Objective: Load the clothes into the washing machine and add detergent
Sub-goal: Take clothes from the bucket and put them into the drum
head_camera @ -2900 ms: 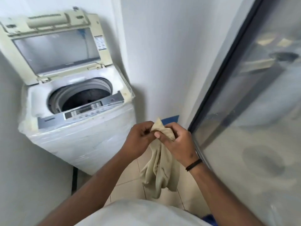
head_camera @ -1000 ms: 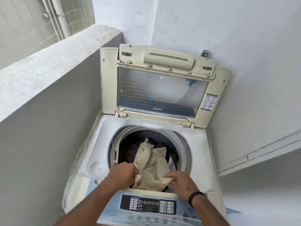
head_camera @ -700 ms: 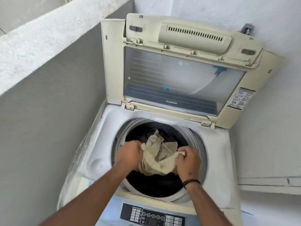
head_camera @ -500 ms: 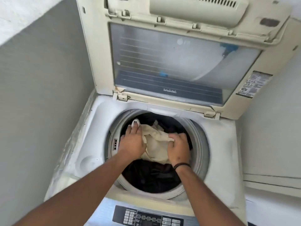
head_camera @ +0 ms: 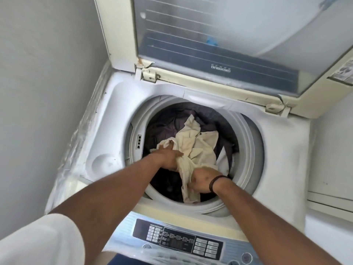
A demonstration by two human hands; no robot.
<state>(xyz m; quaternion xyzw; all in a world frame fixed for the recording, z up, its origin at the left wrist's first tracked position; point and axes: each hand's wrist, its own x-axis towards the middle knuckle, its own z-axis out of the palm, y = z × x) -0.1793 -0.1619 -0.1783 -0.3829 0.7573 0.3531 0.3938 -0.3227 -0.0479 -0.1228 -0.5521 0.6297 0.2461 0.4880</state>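
Cream garment (head_camera: 198,148) now sunk onto dark laundry (head_camera: 168,129), left hand (head_camera: 170,157) and right hand (head_camera: 200,181) fingers still clutching it; loading nearly finished

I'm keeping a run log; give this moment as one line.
left hand grips cream garment | right hand grips it | in drum | lid open

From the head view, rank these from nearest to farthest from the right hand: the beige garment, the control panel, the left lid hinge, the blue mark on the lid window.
1. Beige garment: the right hand grips it inside the drum.
2. Control panel: on the front edge, just below the hand.
3. Left lid hinge: at the back left.
4. Blue mark: up on the raised lid window.
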